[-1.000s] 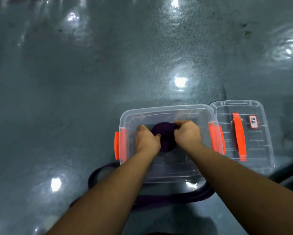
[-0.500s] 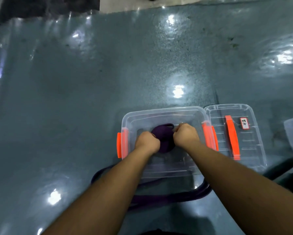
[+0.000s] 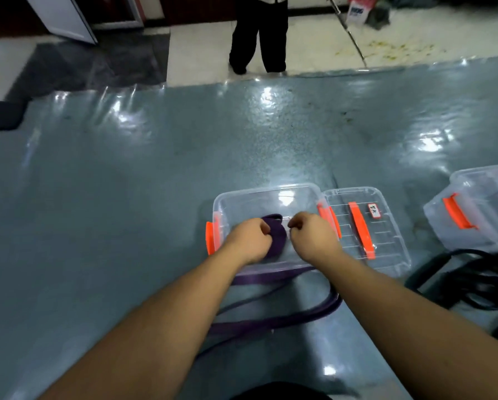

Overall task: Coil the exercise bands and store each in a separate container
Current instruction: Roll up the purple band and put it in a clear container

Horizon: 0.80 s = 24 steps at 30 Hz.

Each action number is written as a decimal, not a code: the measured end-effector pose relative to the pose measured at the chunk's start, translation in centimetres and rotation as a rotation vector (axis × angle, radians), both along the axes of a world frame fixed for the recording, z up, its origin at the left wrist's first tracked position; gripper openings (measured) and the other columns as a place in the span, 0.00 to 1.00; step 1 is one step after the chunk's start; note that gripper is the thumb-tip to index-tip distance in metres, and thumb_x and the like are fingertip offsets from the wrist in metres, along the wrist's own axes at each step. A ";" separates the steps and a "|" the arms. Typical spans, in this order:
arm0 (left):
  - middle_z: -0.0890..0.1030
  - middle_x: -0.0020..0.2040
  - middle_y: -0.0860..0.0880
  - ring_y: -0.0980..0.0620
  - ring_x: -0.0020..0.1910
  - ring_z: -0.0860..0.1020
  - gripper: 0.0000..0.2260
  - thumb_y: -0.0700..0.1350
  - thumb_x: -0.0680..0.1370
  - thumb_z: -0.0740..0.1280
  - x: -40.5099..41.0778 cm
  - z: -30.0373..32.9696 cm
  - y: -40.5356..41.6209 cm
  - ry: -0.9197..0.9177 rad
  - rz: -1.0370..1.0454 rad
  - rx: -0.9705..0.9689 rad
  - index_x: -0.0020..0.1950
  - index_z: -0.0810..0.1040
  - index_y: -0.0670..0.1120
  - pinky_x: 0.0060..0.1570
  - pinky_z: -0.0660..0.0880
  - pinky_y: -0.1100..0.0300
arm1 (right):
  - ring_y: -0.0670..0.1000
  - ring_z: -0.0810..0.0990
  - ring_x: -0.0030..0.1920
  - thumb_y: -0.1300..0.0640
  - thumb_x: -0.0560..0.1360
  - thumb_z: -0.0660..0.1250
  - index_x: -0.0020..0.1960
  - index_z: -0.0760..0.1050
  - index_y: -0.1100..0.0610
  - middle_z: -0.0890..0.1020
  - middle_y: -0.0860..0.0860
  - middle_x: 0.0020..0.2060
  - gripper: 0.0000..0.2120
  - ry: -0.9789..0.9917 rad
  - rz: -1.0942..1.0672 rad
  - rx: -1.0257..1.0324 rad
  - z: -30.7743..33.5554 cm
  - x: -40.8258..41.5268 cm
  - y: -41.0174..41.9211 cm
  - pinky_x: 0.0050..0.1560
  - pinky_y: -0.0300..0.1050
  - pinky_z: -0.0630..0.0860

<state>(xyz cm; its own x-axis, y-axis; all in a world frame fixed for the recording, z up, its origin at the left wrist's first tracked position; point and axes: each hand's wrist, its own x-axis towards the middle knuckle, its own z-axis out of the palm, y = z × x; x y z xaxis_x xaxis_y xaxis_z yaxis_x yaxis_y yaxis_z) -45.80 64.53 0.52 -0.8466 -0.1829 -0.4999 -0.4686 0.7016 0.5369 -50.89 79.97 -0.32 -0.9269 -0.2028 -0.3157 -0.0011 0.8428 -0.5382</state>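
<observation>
1. The left hand sits at about 9 o'clock of the purple coil, its grip curled against the coil's side; I'd say it pins the wound part so the turns don't spring loose

2. The coil stands on edge inside the open clear container, low and near its 6 o'clock wall, which suggests the winding is being done right in the box where the band is meant to stay

3. The rest of that purple band trails out over the near wall and loops across the grey mat toward 6 o'clock, so by my reckoning a good length remains to be wound

4. The right hand is at the coil's 3 o'clock, fingers clenched; whether they pinch a strand or hold nothing, I cannot tell from here

5. The lid lies flat just beside the container at 3 o'clock, orange handle up, likely kept close for closing

6. Further toward 3 o'clock a second container waits with its lid on, and black bands lie heaped near it, presumably next
</observation>
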 end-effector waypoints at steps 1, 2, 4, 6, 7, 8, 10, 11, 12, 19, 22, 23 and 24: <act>0.85 0.61 0.49 0.44 0.60 0.81 0.13 0.43 0.79 0.63 0.5 0.4 0.2 0.034 -0.006 -0.007 0.60 0.83 0.50 0.58 0.77 0.55 | 0.58 0.83 0.59 0.61 0.78 0.64 0.58 0.84 0.55 0.87 0.55 0.56 0.13 0.019 0.001 -0.002 0.4 0.6 0.3 0.61 0.50 0.79; 0.84 0.62 0.50 0.46 0.60 0.81 0.14 0.44 0.79 0.63 1.0 0.6 0.4 0.062 -0.009 -0.012 0.62 0.82 0.52 0.60 0.77 0.55 | 0.58 0.83 0.58 0.61 0.78 0.64 0.58 0.84 0.55 0.87 0.55 0.55 0.13 0.036 0.002 -0.009 0.6 1.2 0.7 0.61 0.51 0.79; 0.84 0.62 0.51 0.46 0.60 0.81 0.15 0.45 0.79 0.63 2.0 1.0 0.9 0.113 -0.027 -0.031 0.63 0.82 0.54 0.61 0.78 0.54 | 0.58 0.84 0.56 0.61 0.78 0.64 0.56 0.84 0.56 0.88 0.55 0.54 0.12 0.067 0.008 -0.032 0.9 2.5 1.6 0.59 0.52 0.80; 0.84 0.60 0.51 0.46 0.57 0.81 0.13 0.46 0.80 0.62 3.0 1.3 1.6 0.180 -0.061 -0.056 0.60 0.83 0.54 0.58 0.79 0.52 | 0.58 0.84 0.53 0.61 0.78 0.65 0.56 0.84 0.56 0.88 0.54 0.52 0.11 0.093 0.015 -0.061 1.0 3.6 2.5 0.57 0.51 0.80; 0.84 0.58 0.51 0.46 0.55 0.81 0.12 0.46 0.80 0.62 3.6 1.4 1.9 0.223 -0.080 -0.060 0.58 0.83 0.54 0.56 0.79 0.51 | 0.57 0.85 0.52 0.60 0.78 0.65 0.55 0.84 0.55 0.88 0.53 0.51 0.10 0.103 0.020 -0.075 1.0 4.1 3.0 0.55 0.50 0.80; 0.84 0.57 0.51 0.47 0.54 0.81 0.11 0.47 0.81 0.62 4.3 1.5 2.3 0.264 -0.099 -0.057 0.57 0.83 0.53 0.55 0.79 0.50 | 0.56 0.84 0.50 0.60 0.79 0.66 0.55 0.84 0.55 0.88 0.52 0.51 0.10 0.110 0.027 -0.088 0.9 4.6 3.5 0.53 0.48 0.80; 0.83 0.56 0.52 0.49 0.53 0.80 0.10 0.48 0.82 0.63 6.0 1.4 3.1 0.320 -0.131 -0.047 0.57 0.83 0.54 0.55 0.79 0.51 | 0.55 0.84 0.48 0.60 0.79 0.66 0.54 0.83 0.54 0.88 0.51 0.48 0.09 0.125 0.054 -0.107 0.7 5.6 4.3 0.50 0.47 0.79; 0.83 0.56 0.53 0.50 0.53 0.80 0.09 0.48 0.82 0.63 6.8 1.2 3.4 0.332 -0.142 -0.039 0.57 0.82 0.54 0.55 0.78 0.52 | 0.55 0.85 0.48 0.60 0.79 0.66 0.54 0.83 0.54 0.88 0.51 0.48 0.08 0.130 0.077 -0.111 0.6 6.1 4.6 0.50 0.48 0.80; 0.83 0.56 0.54 0.51 0.52 0.80 0.09 0.48 0.82 0.64 7.7 0.9 3.7 0.332 -0.148 -0.033 0.58 0.82 0.54 0.54 0.78 0.53 | 0.55 0.85 0.47 0.61 0.78 0.66 0.53 0.83 0.54 0.88 0.51 0.47 0.08 0.132 0.106 -0.111 0.4 6.6 5.0 0.50 0.49 0.80; 0.85 0.56 0.53 0.51 0.54 0.81 0.10 0.46 0.81 0.64 13.3 -1.3 6.0 0.192 -0.074 -0.083 0.57 0.84 0.52 0.54 0.78 0.54 | 0.55 0.84 0.47 0.59 0.77 0.66 0.50 0.83 0.53 0.87 0.50 0.44 0.07 0.041 0.331 -0.056 -2.1 10.2 7.5 0.46 0.47 0.78; 0.85 0.57 0.53 0.52 0.55 0.82 0.10 0.47 0.81 0.65 16.0 -2.5 5.9 0.104 0.007 -0.090 0.58 0.84 0.52 0.55 0.78 0.56 | 0.55 0.84 0.52 0.59 0.78 0.65 0.52 0.83 0.52 0.88 0.50 0.50 0.09 -0.041 0.425 -0.003 -3.4 11.4 8.1 0.54 0.50 0.79; 0.85 0.57 0.53 0.51 0.55 0.82 0.10 0.47 0.81 0.64 16.9 -2.9 5.6 0.071 0.036 -0.102 0.58 0.84 0.52 0.55 0.78 0.56 | 0.55 0.84 0.54 0.58 0.78 0.65 0.52 0.83 0.52 0.87 0.50 0.51 0.09 -0.067 0.452 0.017 -3.8 11.7 8.1 0.56 0.50 0.79; 0.85 0.57 0.53 0.51 0.55 0.82 0.10 0.47 0.81 0.64 17.8 -3.4 5.3 0.040 0.062 -0.117 0.58 0.84 0.52 0.55 0.78 0.56 | 0.56 0.84 0.54 0.58 0.78 0.65 0.53 0.83 0.52 0.87 0.51 0.51 0.09 -0.092 0.474 0.037 -4.2 12.0 8.1 0.56 0.50 0.79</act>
